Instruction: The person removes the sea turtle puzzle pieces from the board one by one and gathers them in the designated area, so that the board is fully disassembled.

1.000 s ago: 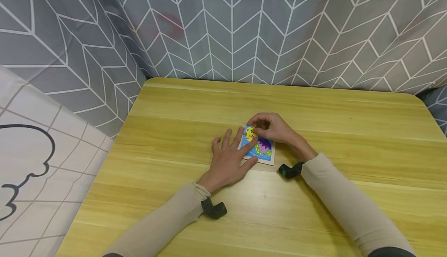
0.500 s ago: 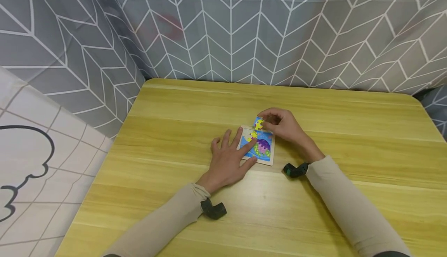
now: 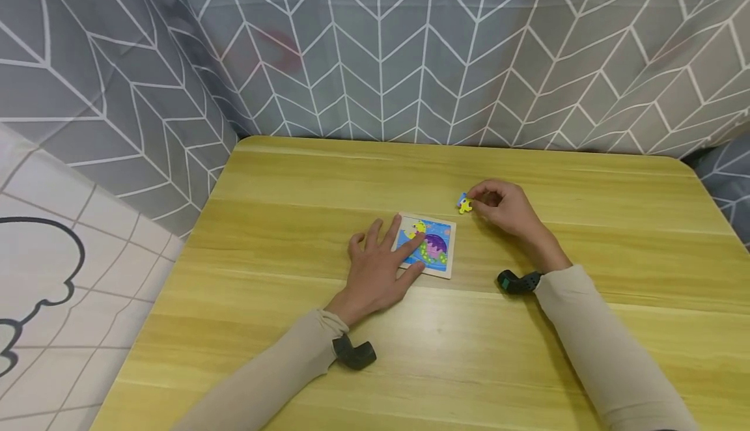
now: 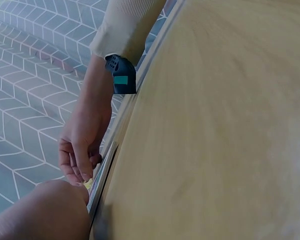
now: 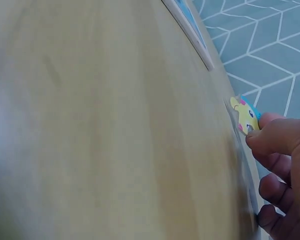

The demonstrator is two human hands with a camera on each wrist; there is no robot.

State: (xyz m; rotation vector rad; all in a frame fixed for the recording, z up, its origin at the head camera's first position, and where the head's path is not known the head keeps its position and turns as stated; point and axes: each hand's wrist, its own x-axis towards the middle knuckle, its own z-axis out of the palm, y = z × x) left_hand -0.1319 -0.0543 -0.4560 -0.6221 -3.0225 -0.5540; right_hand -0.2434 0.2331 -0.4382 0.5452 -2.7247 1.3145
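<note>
A small yellow and blue jigsaw piece (image 3: 465, 204) is pinched between the thumb and fingers of my right hand (image 3: 505, 208), off to the right of the puzzle. In the right wrist view, part of a cartoon face shows on the piece (image 5: 247, 116). The square jigsaw puzzle (image 3: 436, 246) has a pale wooden frame and a picture with a purple shape on blue. Its upper left corner shows bare board. My left hand (image 3: 377, 275) lies with fingers spread over the puzzle's left side, hiding part of it.
Both hands work on a wood-grain table (image 3: 293, 222). A grey curtain (image 3: 375, 47) with white zigzag lines hangs along its back edge. Black wrist cameras (image 3: 354, 354) stick out from the sleeves.
My right hand has lifted the jigsaw piece out of the puzzle's upper left corner and carried it rightward, clear of the frame. The left hand stays put on the puzzle.
</note>
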